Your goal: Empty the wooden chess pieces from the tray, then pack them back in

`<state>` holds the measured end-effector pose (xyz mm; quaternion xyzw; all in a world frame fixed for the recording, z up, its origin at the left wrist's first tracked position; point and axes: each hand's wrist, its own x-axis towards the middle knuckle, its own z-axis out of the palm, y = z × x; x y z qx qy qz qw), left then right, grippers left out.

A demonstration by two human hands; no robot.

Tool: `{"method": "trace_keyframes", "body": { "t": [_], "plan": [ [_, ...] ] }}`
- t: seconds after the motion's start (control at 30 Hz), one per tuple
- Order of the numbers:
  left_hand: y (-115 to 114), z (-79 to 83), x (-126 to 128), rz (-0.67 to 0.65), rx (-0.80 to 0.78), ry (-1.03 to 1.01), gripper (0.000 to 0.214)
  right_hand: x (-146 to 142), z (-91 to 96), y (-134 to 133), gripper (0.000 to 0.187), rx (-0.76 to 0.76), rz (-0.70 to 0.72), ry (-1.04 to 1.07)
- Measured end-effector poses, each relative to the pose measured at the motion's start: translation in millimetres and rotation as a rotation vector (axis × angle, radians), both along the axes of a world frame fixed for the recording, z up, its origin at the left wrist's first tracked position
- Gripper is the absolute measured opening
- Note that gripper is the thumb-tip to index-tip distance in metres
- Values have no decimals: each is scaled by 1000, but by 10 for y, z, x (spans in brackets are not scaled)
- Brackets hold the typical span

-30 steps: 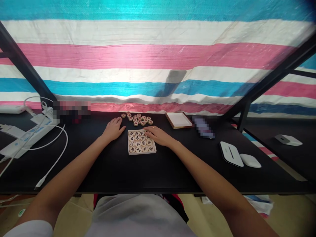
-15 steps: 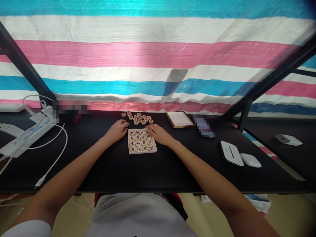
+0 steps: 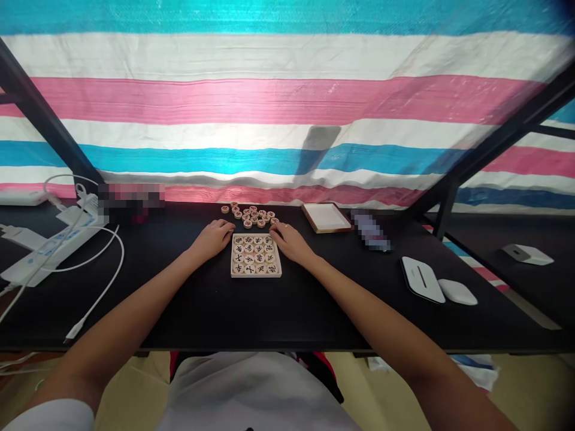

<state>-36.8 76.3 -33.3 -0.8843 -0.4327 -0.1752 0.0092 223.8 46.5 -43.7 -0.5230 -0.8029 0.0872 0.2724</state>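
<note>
A small wooden tray (image 3: 256, 273) filled with round Chinese chess pieces sits on the black table (image 3: 278, 305) in front of me. My left hand (image 3: 214, 237) rests against the tray's far left corner, fingers curled on its edge. My right hand (image 3: 290, 240) lies at the tray's far right corner, fingers flat and touching its rim. Behind the tray lies a loose cluster of several more chess pieces (image 3: 250, 216). Neither hand lifts a piece.
The tray's empty lid (image 3: 326, 216) lies to the right of the loose pieces. White power strips (image 3: 54, 242) and cables (image 3: 105, 263) fill the left side. Two white devices (image 3: 438, 284) sit at the right. A striped tarp (image 3: 287, 102) hangs behind.
Both hands closed in on the tray's far corners; the right hand slid off the pieces to the rim. The tray turned square to me and shifted slightly.
</note>
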Motion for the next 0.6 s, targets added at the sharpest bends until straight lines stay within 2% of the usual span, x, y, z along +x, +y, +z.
{"method": "trace_keyframes", "body": {
  "t": [0.17, 0.4, 0.6],
  "plan": [
    [-14, 19, 7, 11, -21, -1, 28, 37, -70, 77, 22, -10, 12, 80],
    [-29, 6, -1, 13, -24, -9, 29, 36, -57, 111, 19, 74, 82, -121],
    [-44, 22, -3, 23, -46, -41, 30, 94, -29, 87, 17, 64, 117, -151]
  ]
}}
